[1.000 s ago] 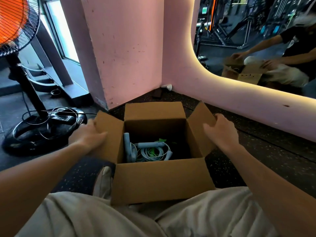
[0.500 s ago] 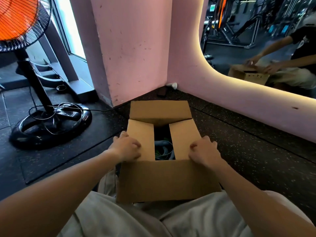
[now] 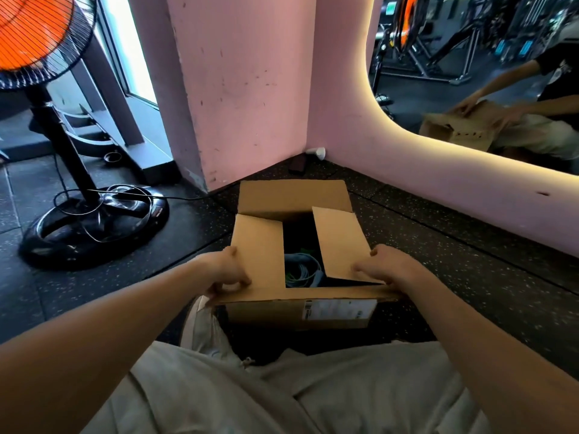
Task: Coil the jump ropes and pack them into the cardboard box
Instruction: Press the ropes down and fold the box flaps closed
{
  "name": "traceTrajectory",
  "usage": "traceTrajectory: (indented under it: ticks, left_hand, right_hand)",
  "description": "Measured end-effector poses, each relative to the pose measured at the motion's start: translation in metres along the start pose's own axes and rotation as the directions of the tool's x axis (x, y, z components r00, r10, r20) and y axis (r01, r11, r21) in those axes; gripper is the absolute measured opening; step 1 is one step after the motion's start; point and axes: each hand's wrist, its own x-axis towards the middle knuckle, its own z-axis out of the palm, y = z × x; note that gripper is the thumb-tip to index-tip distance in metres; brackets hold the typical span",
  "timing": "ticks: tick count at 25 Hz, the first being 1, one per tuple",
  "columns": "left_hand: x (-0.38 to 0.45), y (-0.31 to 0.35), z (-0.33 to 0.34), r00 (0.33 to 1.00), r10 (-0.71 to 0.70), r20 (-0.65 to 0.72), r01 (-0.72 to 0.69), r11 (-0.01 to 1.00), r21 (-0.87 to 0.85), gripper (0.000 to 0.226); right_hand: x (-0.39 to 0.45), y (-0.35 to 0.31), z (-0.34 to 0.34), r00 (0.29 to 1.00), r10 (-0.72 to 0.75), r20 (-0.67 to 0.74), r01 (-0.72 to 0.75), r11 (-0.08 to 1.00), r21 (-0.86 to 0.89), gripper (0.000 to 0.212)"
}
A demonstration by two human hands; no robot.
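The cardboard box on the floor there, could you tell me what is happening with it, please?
A seated person is closing the cardboard box. The left hand and right hand are at the two side flaps, which are folded inward, and the near flap is coming up. The far flap is open. Through the gap between the side flaps, the coiled jump ropes show inside, so packing looks done.

Single head-worn wide-angle view, looking forward and down, close over the cardboard box (image 3: 300, 311)
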Motion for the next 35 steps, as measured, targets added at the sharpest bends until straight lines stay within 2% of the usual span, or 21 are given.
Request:
traceTrajectory:
  ticks: [2,3,6,9,12,13,15,18,19,21,23,25,26,29,33,34,35]
  left_hand:
    - [-0.005,0.004,-0.010,0.998,-0.035,0.048,0.038,0.998,-0.054,0.091]
    - [-0.005,0.006,-0.015,0.996,-0.057,0.064,0.064,0.993,-0.098,0.080]
    - [-0.006,0.007,-0.028,0.981,-0.162,0.108,0.187,0.938,-0.293,0.035]
    - [-0.006,0.005,-0.036,0.970,-0.166,0.179,0.225,0.889,-0.398,0.020]
    - [0.000,0.001,-0.039,0.957,-0.111,0.268,0.220,0.879,-0.423,0.037]
    - [0.004,-0.001,-0.040,0.953,-0.107,0.285,0.235,0.853,-0.467,0.047]
    - [0.010,-0.004,-0.045,0.959,-0.152,0.240,0.260,0.812,-0.523,0.071]
    - [0.009,0.001,-0.046,0.978,-0.176,0.115,0.209,0.877,-0.434,0.086]
    - [0.010,0.001,-0.046,0.983,-0.170,0.073,0.185,0.895,-0.406,0.090]
    - [0.017,0.000,-0.043,0.986,-0.166,0.001,0.156,0.922,-0.355,0.098]
    - [0.025,-0.001,-0.036,0.986,-0.164,-0.001,0.157,0.943,-0.295,0.091]
    - [0.041,0.000,-0.025,0.995,-0.092,-0.029,0.084,0.975,-0.205,0.073]
    - [0.045,0.002,-0.022,0.997,-0.012,-0.072,0.001,0.990,-0.144,0.070]
    - [0.054,0.020,-0.021,0.969,0.180,-0.168,-0.194,0.979,-0.070,0.082]
    - [0.083,0.044,-0.039,0.964,0.194,-0.183,-0.239,0.931,-0.275,0.116]
    - [0.091,0.050,-0.042,0.971,0.160,-0.180,-0.218,0.902,-0.373,0.119]
    - [0.097,0.057,-0.045,0.977,0.124,-0.174,-0.195,0.853,-0.483,0.110]
  right_hand:
    - [-0.013,-0.001,-0.020,0.988,0.071,0.140,-0.107,0.957,0.269,0.055]
    - [-0.020,0.000,-0.029,0.976,0.087,0.198,-0.153,0.927,0.343,0.049]
    - [-0.019,0.009,-0.045,0.959,0.061,0.276,-0.204,0.826,0.525,0.040]
    - [-0.018,0.016,-0.042,0.973,-0.001,0.230,-0.163,0.705,0.691,0.054]
    - [-0.019,0.021,-0.028,0.970,-0.113,0.215,-0.103,0.612,0.784,0.079]
    - [-0.021,0.022,-0.025,0.966,-0.138,0.218,-0.094,0.600,0.795,0.082]
    - [-0.021,0.023,-0.020,0.969,-0.153,0.195,-0.052,0.646,0.761,0.071]
    - [-0.017,0.017,-0.008,0.990,-0.129,0.048,0.067,0.758,0.649,0.043]
    - [-0.015,0.014,-0.002,0.992,-0.123,-0.027,0.115,0.800,0.588,0.044]
    - [-0.002,0.010,0.012,0.976,-0.114,-0.186,0.183,0.893,0.412,0.064]
    - [0.013,0.009,0.027,0.951,-0.115,-0.287,0.195,0.943,0.269,0.075]
    - [0.025,0.010,0.038,0.942,-0.143,-0.304,0.220,0.946,0.237,0.073]
    - [0.029,0.010,0.041,0.939,-0.159,-0.305,0.240,0.938,0.251,0.070]
    - [0.030,0.011,0.044,0.925,-0.186,-0.332,0.301,0.891,0.339,0.063]
    - [0.034,0.015,0.046,0.921,-0.180,-0.345,0.321,0.853,0.412,0.065]
    - [0.036,0.015,0.046,0.920,-0.184,-0.346,0.326,0.849,0.416,0.065]
    - [0.038,0.015,0.046,0.921,-0.185,-0.344,0.327,0.846,0.422,0.066]
